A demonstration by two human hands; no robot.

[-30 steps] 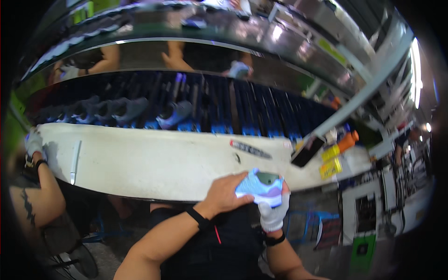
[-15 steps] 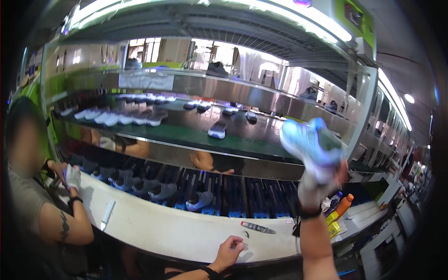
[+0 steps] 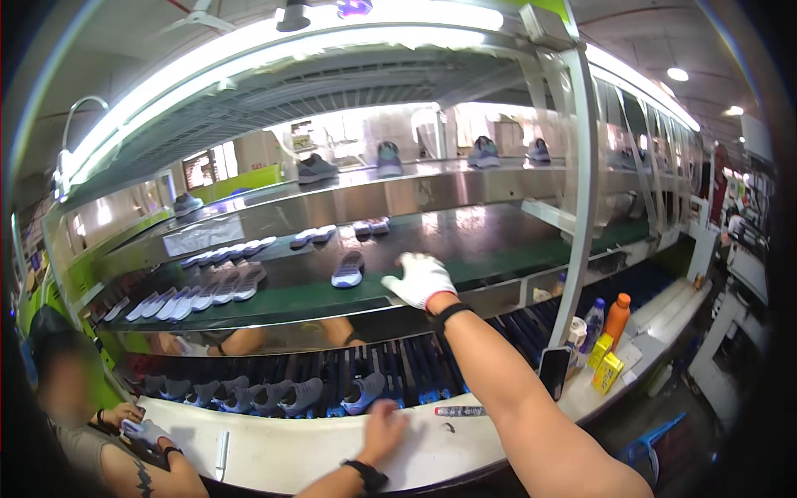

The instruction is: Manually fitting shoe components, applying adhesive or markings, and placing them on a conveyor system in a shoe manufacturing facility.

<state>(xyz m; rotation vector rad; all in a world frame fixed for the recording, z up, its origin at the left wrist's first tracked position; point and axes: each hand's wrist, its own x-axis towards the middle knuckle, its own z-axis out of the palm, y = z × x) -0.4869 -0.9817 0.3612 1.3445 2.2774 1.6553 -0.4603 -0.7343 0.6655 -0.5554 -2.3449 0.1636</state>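
My right hand, in a white glove, reaches over the green conveyor belt, empty with its fingers apart. A lone shoe sole lies on the belt just left of it. My bare left hand is low above the white bench edge, its fingers smeared by motion. Closest to that hand is a grey-blue shoe on the dark lower rack. A red-capped marker and a small dark scrap lie to its right. On the upper metal shelf stands a grey-blue shoe among others.
More soles line the belt's left part. Several shoes fill the lower rack's left. A co-worker works at far left, near a white tool. A phone, yellow boxes and an orange bottle stand right, past an upright post.
The light-blue shoe has left my right hand, and one more shoe now stands on the upper shelf. My right hand reaches forward over the belt; my left moved toward the rack. The view turned.
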